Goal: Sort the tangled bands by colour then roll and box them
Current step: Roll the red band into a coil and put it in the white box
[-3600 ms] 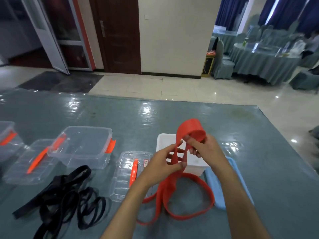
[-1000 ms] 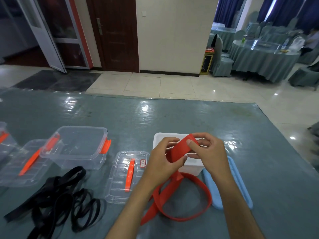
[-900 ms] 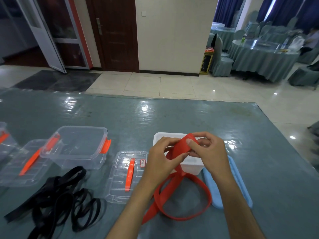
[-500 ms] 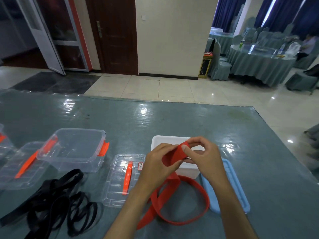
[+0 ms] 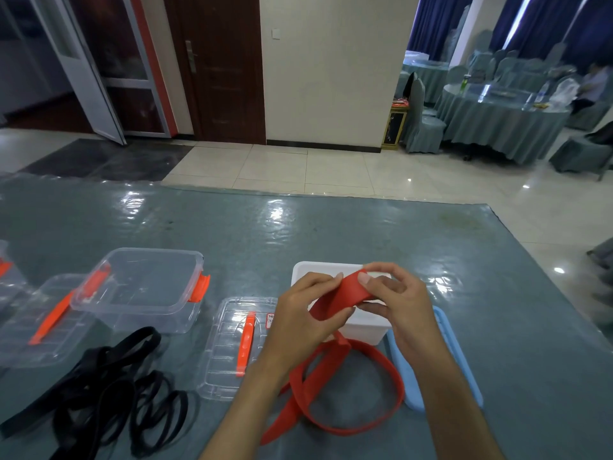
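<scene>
A: How far along is the work judged to be?

B: The wide red rubber band (image 5: 335, 386) is pinched at its folded top by the left hand (image 5: 306, 318) and right hand (image 5: 396, 305) above the white plastic box (image 5: 365, 327), near the table's (image 5: 331, 227) front edge. Rolling is barely begun.

A: And what's left?

B: The black bands (image 5: 99, 383) are piled unrolled at the front-left; their count cannot be made out.

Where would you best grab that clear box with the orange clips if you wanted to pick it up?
Probably by its two short ends, coming from above. The clear box stands upright and open, with an orange clip on its right end. Its long walls look wide for one hand, and a clear lid crowds its left side.
</scene>
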The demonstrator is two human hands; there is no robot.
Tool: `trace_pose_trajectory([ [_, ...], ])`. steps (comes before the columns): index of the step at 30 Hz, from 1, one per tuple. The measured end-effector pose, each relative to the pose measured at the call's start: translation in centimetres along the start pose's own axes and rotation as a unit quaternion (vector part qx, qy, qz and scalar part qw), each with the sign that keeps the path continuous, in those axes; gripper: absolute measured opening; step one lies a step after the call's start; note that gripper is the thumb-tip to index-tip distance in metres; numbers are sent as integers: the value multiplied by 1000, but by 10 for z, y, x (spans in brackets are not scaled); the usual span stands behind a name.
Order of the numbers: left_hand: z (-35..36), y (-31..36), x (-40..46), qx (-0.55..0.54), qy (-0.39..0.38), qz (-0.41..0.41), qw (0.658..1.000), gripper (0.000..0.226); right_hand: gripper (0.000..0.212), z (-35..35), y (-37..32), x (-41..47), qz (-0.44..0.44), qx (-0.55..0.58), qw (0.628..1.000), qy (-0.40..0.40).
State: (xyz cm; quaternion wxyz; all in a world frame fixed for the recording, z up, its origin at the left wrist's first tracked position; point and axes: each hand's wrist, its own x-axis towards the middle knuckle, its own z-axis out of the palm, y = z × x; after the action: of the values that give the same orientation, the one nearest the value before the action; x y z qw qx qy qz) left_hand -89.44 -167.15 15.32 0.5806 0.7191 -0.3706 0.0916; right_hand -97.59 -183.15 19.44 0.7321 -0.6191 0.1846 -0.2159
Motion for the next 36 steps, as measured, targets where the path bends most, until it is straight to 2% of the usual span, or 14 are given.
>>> trace_pose_trajectory([
  [4, 2, 5, -1, -19, 41, 14, 999, 45, 19, 5, 0, 1, 60, 101, 993, -10],
  [6, 2, 5, -1, -41, 55, 21, 997, 40, 14, 7, -1, 2, 85, 110, 990, -14],
  [9, 4, 2, -1, -67, 84, 24, 994, 32, 10, 9, 1, 0, 102, 71, 992, -29],
  [13, 12, -3, 2, -103, 104, -20, 989, 29, 22, 18, 2, -1, 82, -13, 996, -37],
  [19, 23, -7, -3, -158, 110, -65, 979, 36, 29, 23, 6, 3, 49, -133, 990, -20],
  [22, 30, -10, -5, -178, 102, -64, 977, 48, 29, 24, 11, 5, 48, -144, 988, -13],
  [27, 37, -8, -2, -187, 107, -92, 972, 46, 30, 23, 14, 5, 67, -113, 991, -10],
  [30, 29, -1, 1, -189, 113, -79, 972, 42, 24, 23, 10, 3, 47, -104, 993, -24],
  [32, 21, 5, 1, -198, 117, -66, 971, 36, 11, 23, 7, 2, 12, -108, 994, -29],
  [34, 13, 12, 3, -205, 114, -58, 970, 34, 20, 20, 1, 1, -49, -77, 995, -45],
  [36, 7, 14, 6, -211, 109, -61, 969, 35, 23, 15, -6, 0, -81, -45, 990, -102],
])
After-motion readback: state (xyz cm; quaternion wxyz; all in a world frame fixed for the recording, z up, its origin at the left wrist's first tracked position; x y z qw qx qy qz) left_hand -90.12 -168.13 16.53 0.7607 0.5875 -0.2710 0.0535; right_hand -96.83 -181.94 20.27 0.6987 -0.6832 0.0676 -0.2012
